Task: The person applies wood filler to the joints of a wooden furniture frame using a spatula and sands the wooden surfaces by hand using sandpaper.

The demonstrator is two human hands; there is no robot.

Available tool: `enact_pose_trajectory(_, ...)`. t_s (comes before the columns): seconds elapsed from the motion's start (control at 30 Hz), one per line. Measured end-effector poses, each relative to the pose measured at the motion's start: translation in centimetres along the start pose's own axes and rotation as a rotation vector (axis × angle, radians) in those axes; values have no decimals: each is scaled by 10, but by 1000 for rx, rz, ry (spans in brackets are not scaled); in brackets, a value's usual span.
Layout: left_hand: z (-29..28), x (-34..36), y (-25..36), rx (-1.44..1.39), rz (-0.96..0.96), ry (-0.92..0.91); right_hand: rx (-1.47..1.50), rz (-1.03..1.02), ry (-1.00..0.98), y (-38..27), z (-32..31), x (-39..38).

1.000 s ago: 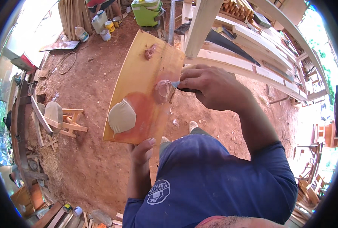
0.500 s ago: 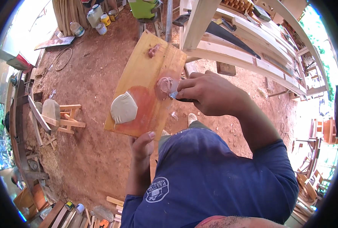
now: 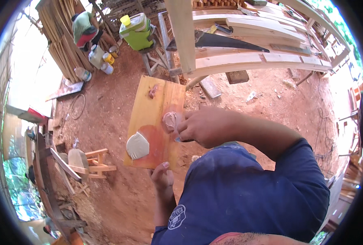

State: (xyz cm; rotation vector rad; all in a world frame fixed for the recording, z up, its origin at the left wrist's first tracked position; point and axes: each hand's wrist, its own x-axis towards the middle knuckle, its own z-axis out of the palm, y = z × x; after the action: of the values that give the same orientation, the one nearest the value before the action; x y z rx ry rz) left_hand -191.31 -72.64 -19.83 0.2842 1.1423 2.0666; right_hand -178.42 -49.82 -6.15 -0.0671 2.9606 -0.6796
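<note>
My left hand (image 3: 162, 177) grips the near edge of a wooden board (image 3: 165, 96), thumb on top, and holds it up above the ground. A cream-coloured mound of putty (image 3: 137, 146) sits at the board's near left, beside a reddish stained patch (image 3: 155, 139). Swirled pink paste (image 3: 170, 120) lies by the right edge, and a smaller pink dab (image 3: 153, 91) near the far end. My right hand (image 3: 208, 127) is closed on what looks like a putty knife (image 3: 184, 140), its blade at the pink paste. The fingers partly hide the tool.
Ahead right stands a timber rack (image 3: 230, 61) with planks and a handsaw (image 3: 230, 42). A green cooler (image 3: 138, 38) rests on a stand. Another person (image 3: 85, 28) bends near several containers (image 3: 96, 56). Left are a small wooden frame (image 3: 95, 163) and a cable loop (image 3: 77, 107).
The view has shifted, bringing the bending person and more of the cooler into sight. The board appears lower in view; both hands keep their hold, with the knife still at the pink paste.
</note>
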Motion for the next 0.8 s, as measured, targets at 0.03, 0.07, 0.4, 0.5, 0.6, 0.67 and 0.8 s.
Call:
enact_pose_trajectory(0.03, 3, 3, 4, -41, -25, 7, 10, -15, -46, 2, 3, -2)
enact_pose_trajectory(0.07, 8, 7, 5, -87, -32, 7, 40, -36, -82, 7, 5, -6)
enact_pose_trajectory(0.4, 24, 67, 14, -458, 117, 243, 1026, -63, 751, 127, -57, -98)
enact_pose_trajectory(0.5, 12, 88, -23, -356, 58, 428, 892, -102, 842, 145, -83, -106)
enact_pose_trajectory(0.6, -7, 107, -76, -314, -39, 722, 611, -164, 921, 149, -104, -101)
enact_pose_trajectory(0.67, -31, 113, -102, -292, -129, 813, 291, -153, 964, 146, -119, -94)
enact_pose_trajectory(0.8, -96, 122, -146, -304, -270, 838, -255, -19, 1094, 122, -135, -74)
